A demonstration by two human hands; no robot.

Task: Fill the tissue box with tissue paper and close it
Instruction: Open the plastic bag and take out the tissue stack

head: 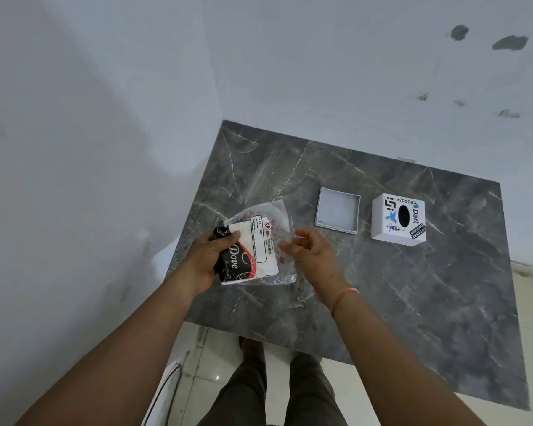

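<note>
My left hand (208, 261) grips a pack of tissue paper (253, 256) in a clear plastic wrapper, printed "Dove" and "Big Tissues", just above the left part of the table. My right hand (310, 252) hovers beside the pack's right edge, fingers apart and curled, at the loose wrapper; whether it pinches the plastic I cannot tell. To the right stands the white tissue box (398, 219), covered in stickers, its oval slot facing up. Its flat white square cover (337, 209) lies separately between the pack and the box, rim upward.
All of it sits on a dark grey marble-patterned table (413, 302) pushed into a corner of white walls (105, 118). My legs and a light tiled floor (197, 364) show below the table's near edge.
</note>
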